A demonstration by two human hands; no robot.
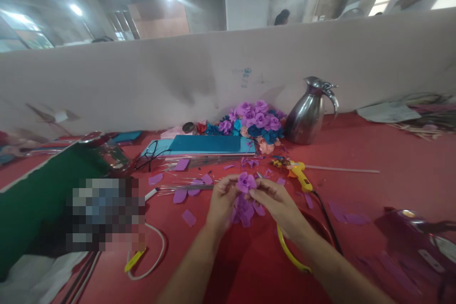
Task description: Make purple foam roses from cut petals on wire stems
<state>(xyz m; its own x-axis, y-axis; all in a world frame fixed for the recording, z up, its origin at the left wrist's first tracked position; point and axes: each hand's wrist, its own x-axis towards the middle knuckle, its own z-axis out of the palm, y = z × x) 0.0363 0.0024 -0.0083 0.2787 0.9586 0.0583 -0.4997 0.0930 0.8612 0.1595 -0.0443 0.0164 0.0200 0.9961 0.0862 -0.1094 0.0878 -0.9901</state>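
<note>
A small purple paper flower (246,182) is held up between my two hands, above the red table. My left hand (223,199) grips its left side with thumb and fingers closed. On the other side, my right hand (276,199) pinches the lower right petals. Loose purple paper petals (245,213) lie just below the flower, partly hidden by my hands. To the right of my right hand rests a yellow glue gun (301,175), its black cord running toward me. Purple paper pieces (188,217) are scattered left of my left hand.
Finished purple, blue and pink paper flowers (260,118) are heaped by the white partition (160,80). A steel jug (309,114) stands beside them. Teal sheets (206,143), glasses (151,156) and thin wires (185,190) lie left. A yellow ring-shaped object (288,251) sits under my right forearm.
</note>
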